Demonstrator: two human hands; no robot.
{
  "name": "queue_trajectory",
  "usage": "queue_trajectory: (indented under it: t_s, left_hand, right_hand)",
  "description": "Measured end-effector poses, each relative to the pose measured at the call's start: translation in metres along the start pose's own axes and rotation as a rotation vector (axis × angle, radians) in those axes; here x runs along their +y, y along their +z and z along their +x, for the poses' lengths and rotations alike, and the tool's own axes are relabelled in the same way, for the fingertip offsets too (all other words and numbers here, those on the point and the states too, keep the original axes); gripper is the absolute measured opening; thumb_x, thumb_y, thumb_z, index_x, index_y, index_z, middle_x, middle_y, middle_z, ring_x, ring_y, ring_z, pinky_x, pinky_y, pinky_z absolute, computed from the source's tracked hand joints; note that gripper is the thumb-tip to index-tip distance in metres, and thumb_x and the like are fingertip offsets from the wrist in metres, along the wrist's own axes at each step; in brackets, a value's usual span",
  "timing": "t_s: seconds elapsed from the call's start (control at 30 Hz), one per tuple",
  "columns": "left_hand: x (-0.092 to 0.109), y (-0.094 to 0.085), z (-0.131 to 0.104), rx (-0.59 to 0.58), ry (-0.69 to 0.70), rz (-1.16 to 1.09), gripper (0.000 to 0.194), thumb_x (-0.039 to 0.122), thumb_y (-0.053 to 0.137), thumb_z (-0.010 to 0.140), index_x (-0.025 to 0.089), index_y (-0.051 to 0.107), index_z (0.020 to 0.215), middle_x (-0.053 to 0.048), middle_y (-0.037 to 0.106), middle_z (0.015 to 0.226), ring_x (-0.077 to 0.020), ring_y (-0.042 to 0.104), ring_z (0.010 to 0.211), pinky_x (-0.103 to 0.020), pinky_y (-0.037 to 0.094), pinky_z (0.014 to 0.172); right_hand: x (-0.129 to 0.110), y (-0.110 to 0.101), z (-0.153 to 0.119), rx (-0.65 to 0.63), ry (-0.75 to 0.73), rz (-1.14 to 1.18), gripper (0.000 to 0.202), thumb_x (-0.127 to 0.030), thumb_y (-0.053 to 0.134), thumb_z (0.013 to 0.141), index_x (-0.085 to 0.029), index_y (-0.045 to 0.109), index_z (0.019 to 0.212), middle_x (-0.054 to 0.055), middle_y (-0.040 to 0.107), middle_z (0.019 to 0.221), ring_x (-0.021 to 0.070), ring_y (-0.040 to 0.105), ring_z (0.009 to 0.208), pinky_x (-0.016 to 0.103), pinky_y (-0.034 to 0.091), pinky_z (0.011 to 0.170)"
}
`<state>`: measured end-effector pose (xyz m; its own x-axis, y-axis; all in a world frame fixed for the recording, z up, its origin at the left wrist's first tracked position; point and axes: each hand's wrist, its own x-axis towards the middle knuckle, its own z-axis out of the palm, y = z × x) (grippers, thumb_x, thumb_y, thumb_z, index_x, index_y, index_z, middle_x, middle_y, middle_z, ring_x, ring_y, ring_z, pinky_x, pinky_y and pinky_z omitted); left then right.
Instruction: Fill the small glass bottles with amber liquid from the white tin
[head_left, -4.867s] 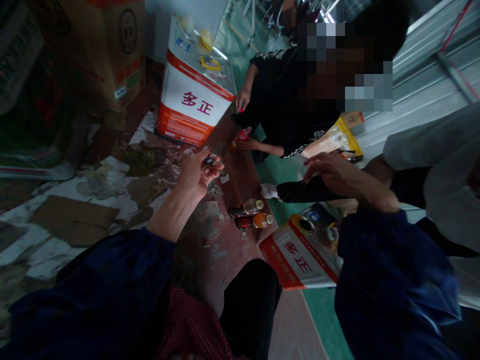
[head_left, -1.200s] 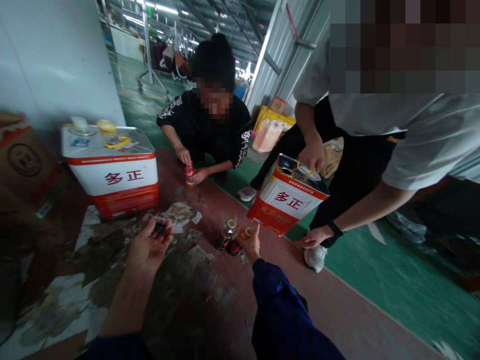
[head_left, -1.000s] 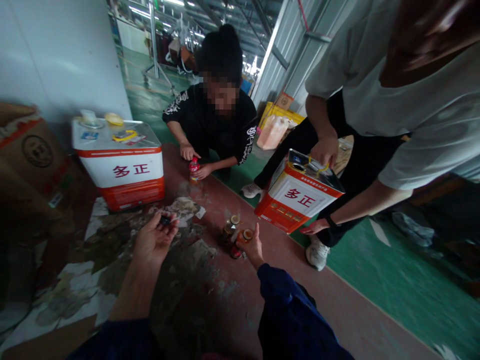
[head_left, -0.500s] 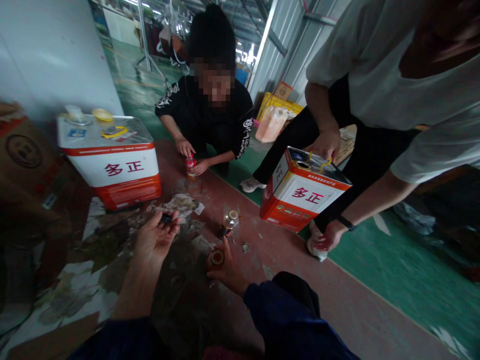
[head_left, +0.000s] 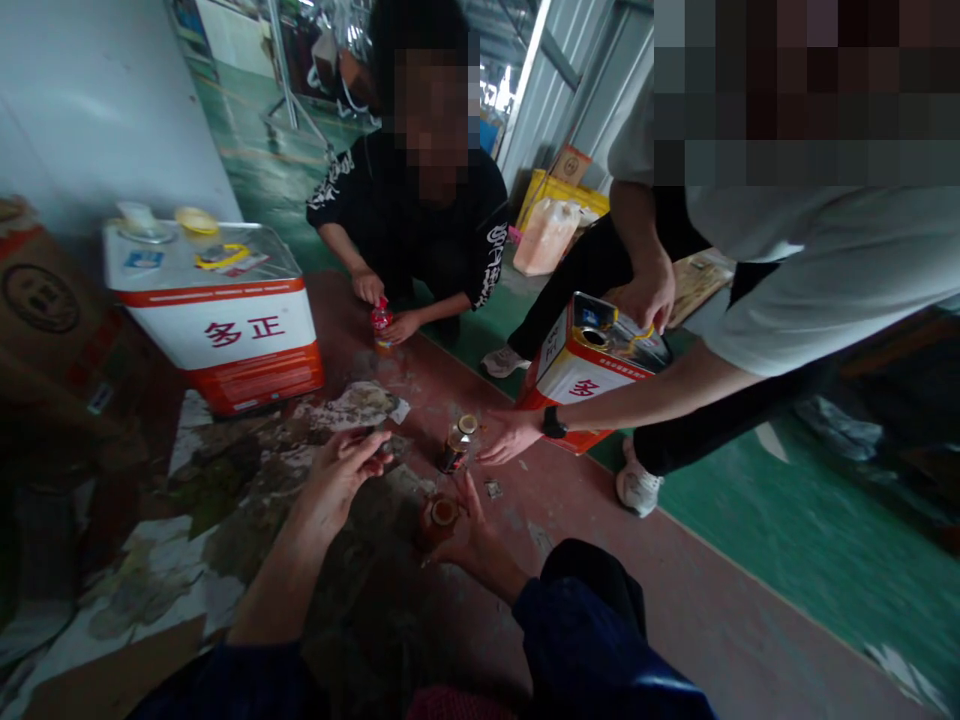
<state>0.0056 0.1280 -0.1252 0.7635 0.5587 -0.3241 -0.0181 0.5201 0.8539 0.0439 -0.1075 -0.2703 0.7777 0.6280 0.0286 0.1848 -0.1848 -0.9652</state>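
My left hand (head_left: 346,470) is raised over the stained floor, its fingers pinched round a small dark object too dim to name. My right hand (head_left: 469,540) curves its thumb and fingers around an open brown bottle (head_left: 442,513) that stands on the floor. Just beyond it stands a second open bottle (head_left: 457,445), clear glass with a dark label. The hand of a person (head_left: 514,436) with a black wristband reaches beside that bottle. Another person's hands (head_left: 390,318) hold a small red bottle (head_left: 381,319).
A big red-and-white tin (head_left: 255,340) stands at the left, with cups on top. The person in the light shirt grips the handle of a similar tin (head_left: 589,375) at the right. A cardboard box (head_left: 56,310) is at the far left; dirty paper (head_left: 142,590) lies on the floor.
The light-shirted person's hand has reached in beside the clear bottle, and their tin has tilted. My left hand has moved right, its fingers closing. The brown bottle appears slightly further right in view.
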Motion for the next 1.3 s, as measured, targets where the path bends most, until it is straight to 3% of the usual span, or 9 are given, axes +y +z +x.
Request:
queue_trajectory:
  t_s: [0.1, 0.23, 0.43, 0.57, 0.7, 0.97, 1.1, 1.2, 1.3]
  left_hand:
    - [-0.016, 0.002, -0.006, -0.139, 0.043, 0.302, 0.041, 0.023, 0.085, 0.056, 0.018, 0.07, 0.094, -0.005, 0.072, 0.084, -0.0174, 0.066, 0.061, -0.022, 0.048, 0.049]
    - [-0.036, 0.003, -0.012, -0.331, 0.113, 0.644, 0.035, 0.023, 0.08, 0.063, 0.022, 0.073, 0.098, -0.006, 0.073, 0.093, -0.0195, 0.068, 0.079, -0.026, 0.052, 0.071]
    - [-0.071, 0.004, -0.013, -0.334, 0.384, 1.0, 0.055, 0.012, 0.065, 0.072, 0.016, 0.057, 0.127, -0.018, 0.064, 0.126, -0.0326, 0.06, 0.12, -0.048, 0.045, 0.106]
    - [-0.091, 0.007, -0.023, -0.466, 0.562, 1.17, 0.063, 0.013, 0.05, 0.083, 0.018, 0.039, 0.145, -0.017, 0.058, 0.136, -0.0313, 0.053, 0.13, -0.048, 0.043, 0.109]
    - [-0.098, 0.008, -0.031, -0.489, 0.624, 1.207, 0.068, 0.014, 0.047, 0.085, 0.019, 0.027, 0.15, -0.017, 0.057, 0.138, -0.0319, 0.052, 0.131, -0.05, 0.044, 0.109]
    - [-0.085, 0.014, -0.036, -0.594, 0.566, 1.235, 0.066, 0.008, 0.041, 0.081, 0.013, 0.035, 0.147, -0.019, 0.06, 0.132, -0.0299, 0.057, 0.125, -0.046, 0.046, 0.107]
    - [-0.086, 0.001, -0.022, -0.483, 0.553, 1.218, 0.087, 0.021, 0.065, 0.075, 0.014, 0.024, 0.151, -0.022, 0.043, 0.15, -0.0353, 0.04, 0.141, -0.053, 0.035, 0.117]
    - [-0.102, -0.019, -0.009, -0.436, 0.345, 1.208, 0.107, 0.021, 0.081, 0.055, 0.012, 0.028, 0.148, -0.027, 0.036, 0.154, -0.0427, 0.027, 0.147, -0.059, 0.026, 0.119]
    - [-0.126, -0.029, -0.003, -0.47, 0.145, 1.136, 0.11, 0.012, 0.083, 0.042, 0.012, 0.036, 0.141, -0.029, 0.042, 0.148, -0.0473, 0.032, 0.143, -0.061, 0.027, 0.117]
  right_hand:
    - [-0.006, -0.005, -0.002, 0.013, 0.021, 0.008, 0.138, -0.039, 0.093, 0.055, -0.039, 0.001, 0.158, 0.013, 0.027, 0.16, 0.032, 0.039, 0.142, 0.058, 0.033, 0.117]
    - [-0.011, -0.007, 0.0, 0.038, 0.063, 0.004, 0.136, -0.036, 0.093, 0.053, -0.033, 0.007, 0.159, 0.016, 0.032, 0.158, 0.0338, 0.043, 0.139, 0.059, 0.037, 0.113]
    - [-0.049, -0.021, 0.008, 0.158, 0.022, 0.062, 0.103, -0.038, 0.085, 0.07, -0.027, 0.028, 0.155, 0.014, 0.057, 0.139, 0.0281, 0.056, 0.128, 0.05, 0.045, 0.11]
    - [-0.073, -0.027, 0.012, 0.151, 0.006, 0.041, 0.09, -0.044, 0.079, 0.077, -0.027, 0.032, 0.152, 0.01, 0.065, 0.126, 0.0238, 0.066, 0.11, 0.045, 0.052, 0.1]
    - [-0.075, -0.021, 0.015, 0.132, 0.001, 0.057, 0.09, -0.043, 0.081, 0.074, -0.027, 0.036, 0.149, 0.007, 0.068, 0.119, 0.0205, 0.069, 0.096, 0.04, 0.057, 0.09]
    - [-0.077, -0.017, 0.016, 0.144, 0.003, 0.038, 0.086, -0.034, 0.082, 0.071, -0.023, 0.039, 0.145, 0.005, 0.068, 0.11, 0.0184, 0.067, 0.096, 0.035, 0.057, 0.089]
    - [-0.078, -0.024, 0.022, 0.234, 0.112, 0.073, 0.077, -0.028, 0.077, 0.07, -0.021, 0.042, 0.139, 0.004, 0.068, 0.107, 0.0164, 0.068, 0.09, 0.034, 0.058, 0.086]
    - [-0.075, -0.035, 0.028, 0.398, 0.127, 0.172, 0.075, -0.036, 0.076, 0.071, -0.017, 0.043, 0.135, 0.009, 0.067, 0.11, 0.0183, 0.068, 0.094, 0.036, 0.058, 0.087]
    - [-0.071, -0.043, 0.031, 0.448, 0.169, 0.259, 0.077, -0.041, 0.077, 0.069, -0.015, 0.043, 0.134, 0.013, 0.066, 0.115, 0.0215, 0.066, 0.103, 0.039, 0.056, 0.092]
